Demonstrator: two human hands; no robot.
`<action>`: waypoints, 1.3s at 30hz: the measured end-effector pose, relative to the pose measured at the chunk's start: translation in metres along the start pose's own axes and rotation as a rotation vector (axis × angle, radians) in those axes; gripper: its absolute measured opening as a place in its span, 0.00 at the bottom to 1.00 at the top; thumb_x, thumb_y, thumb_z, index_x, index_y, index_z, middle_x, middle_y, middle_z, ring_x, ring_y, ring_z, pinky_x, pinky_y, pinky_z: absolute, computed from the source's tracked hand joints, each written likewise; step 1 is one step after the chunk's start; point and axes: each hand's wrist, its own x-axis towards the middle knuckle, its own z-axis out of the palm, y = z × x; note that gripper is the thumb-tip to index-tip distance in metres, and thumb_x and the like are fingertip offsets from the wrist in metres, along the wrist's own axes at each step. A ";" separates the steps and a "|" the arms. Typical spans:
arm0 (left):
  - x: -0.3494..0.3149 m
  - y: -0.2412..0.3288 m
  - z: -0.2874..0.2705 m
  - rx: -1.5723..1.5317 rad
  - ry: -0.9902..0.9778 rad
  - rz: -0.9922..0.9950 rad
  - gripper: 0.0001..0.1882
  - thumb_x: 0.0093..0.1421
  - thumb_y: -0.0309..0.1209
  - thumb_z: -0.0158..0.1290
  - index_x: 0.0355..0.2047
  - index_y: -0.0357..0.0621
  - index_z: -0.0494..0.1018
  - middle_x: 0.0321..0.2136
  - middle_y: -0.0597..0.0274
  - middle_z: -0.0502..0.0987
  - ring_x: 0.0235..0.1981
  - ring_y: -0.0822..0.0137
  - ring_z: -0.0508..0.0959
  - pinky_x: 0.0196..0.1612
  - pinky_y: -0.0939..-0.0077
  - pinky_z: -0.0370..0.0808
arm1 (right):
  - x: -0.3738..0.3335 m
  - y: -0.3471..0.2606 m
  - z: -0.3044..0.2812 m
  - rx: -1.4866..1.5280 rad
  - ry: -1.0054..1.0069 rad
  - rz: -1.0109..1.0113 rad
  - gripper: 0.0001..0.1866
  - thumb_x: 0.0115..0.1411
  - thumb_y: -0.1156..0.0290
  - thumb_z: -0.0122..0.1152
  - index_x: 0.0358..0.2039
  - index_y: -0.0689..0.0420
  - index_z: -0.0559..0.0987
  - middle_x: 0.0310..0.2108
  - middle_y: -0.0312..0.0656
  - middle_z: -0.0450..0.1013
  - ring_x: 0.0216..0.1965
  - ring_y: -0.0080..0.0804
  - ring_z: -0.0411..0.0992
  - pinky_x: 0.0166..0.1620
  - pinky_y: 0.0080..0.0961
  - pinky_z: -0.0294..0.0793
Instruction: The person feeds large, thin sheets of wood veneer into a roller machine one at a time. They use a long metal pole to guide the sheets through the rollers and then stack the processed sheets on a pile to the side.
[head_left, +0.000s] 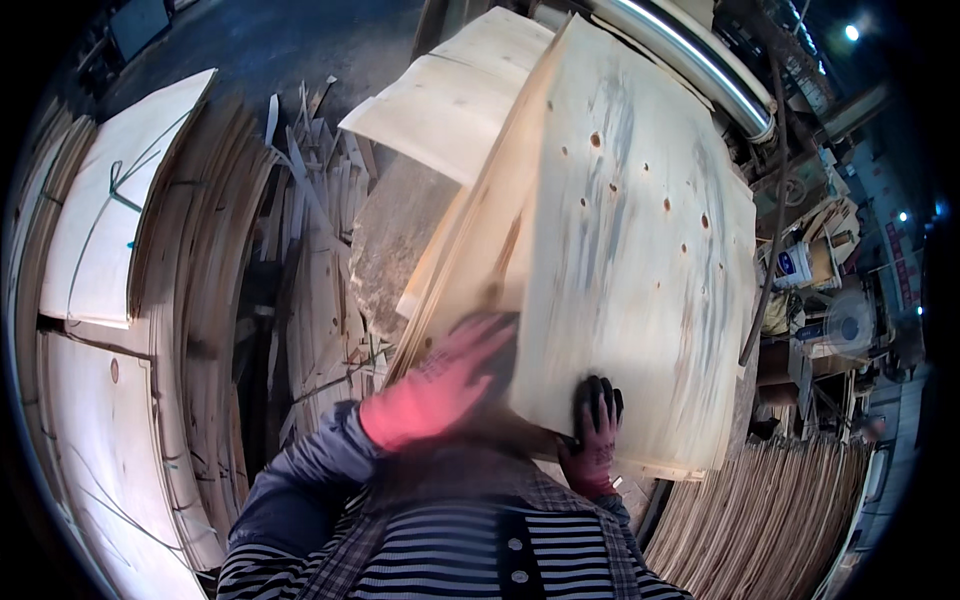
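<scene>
A pale wood veneer sheet [640,260] with dark knots and grey streaks lies on top of a stack in front of me. My right hand [597,435], in a red glove with black fingers, holds its near edge, fingers on the upper face and thumb at the rim. My left hand [435,385], gloved alike, is blurred by motion beside the sheet's left edge. Its fingers look stretched out, and I cannot tell whether they touch the wood. Below them, another veneer sheet [480,250] shows a browner face. More pale veneer [460,90] sticks out at the far left of the stack.
Tied veneer bundles [120,210] stand along the left, with wood scraps [315,190] between them and the stack. A shiny metal roller [690,60] runs behind. At the right are a white bucket [795,265], a fan [848,320] and another veneer stack [760,500].
</scene>
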 end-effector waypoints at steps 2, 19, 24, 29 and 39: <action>-0.008 -0.004 -0.001 -0.213 0.052 -0.088 0.31 0.48 0.29 0.49 0.53 0.35 0.57 0.55 0.43 0.54 0.55 0.45 0.54 0.58 0.59 0.50 | -0.007 0.014 -0.009 0.096 0.124 0.046 0.39 0.39 0.63 0.61 0.52 0.62 0.60 0.55 0.55 0.54 0.55 0.59 0.52 0.55 0.49 0.52; -0.052 -0.101 0.019 0.454 -0.026 -0.520 0.32 0.46 0.32 0.54 0.51 0.38 0.59 0.49 0.42 0.62 0.50 0.46 0.62 0.54 0.59 0.58 | 0.297 0.151 0.004 0.165 0.395 0.098 0.28 0.49 0.65 0.57 0.52 0.53 0.64 0.51 0.46 0.62 0.51 0.41 0.62 0.52 0.34 0.61; -0.078 -0.146 0.033 0.085 0.156 -0.326 0.24 0.56 0.24 0.39 0.55 0.38 0.54 0.54 0.45 0.56 0.56 0.49 0.57 0.58 0.64 0.53 | 0.342 0.165 0.014 -0.188 0.341 0.260 0.30 0.53 0.59 0.51 0.56 0.51 0.59 0.56 0.44 0.56 0.57 0.41 0.53 0.60 0.38 0.45; -0.092 -0.168 0.044 0.063 0.242 -0.356 0.28 0.51 0.20 0.49 0.54 0.42 0.58 0.54 0.51 0.57 0.56 0.53 0.58 0.57 0.67 0.54 | 0.264 0.079 0.000 -0.065 0.263 0.001 0.32 0.54 0.58 0.50 0.57 0.56 0.56 0.57 0.47 0.53 0.59 0.42 0.49 0.60 0.40 0.44; -0.021 -0.070 0.011 0.757 -0.019 -0.294 0.25 0.46 0.37 0.50 0.48 0.53 0.66 0.55 0.46 0.51 0.55 0.42 0.51 0.55 0.47 0.48 | 0.043 0.003 -0.004 0.107 -0.159 -0.092 0.40 0.42 0.56 0.62 0.53 0.64 0.59 0.56 0.57 0.50 0.56 0.57 0.49 0.57 0.48 0.47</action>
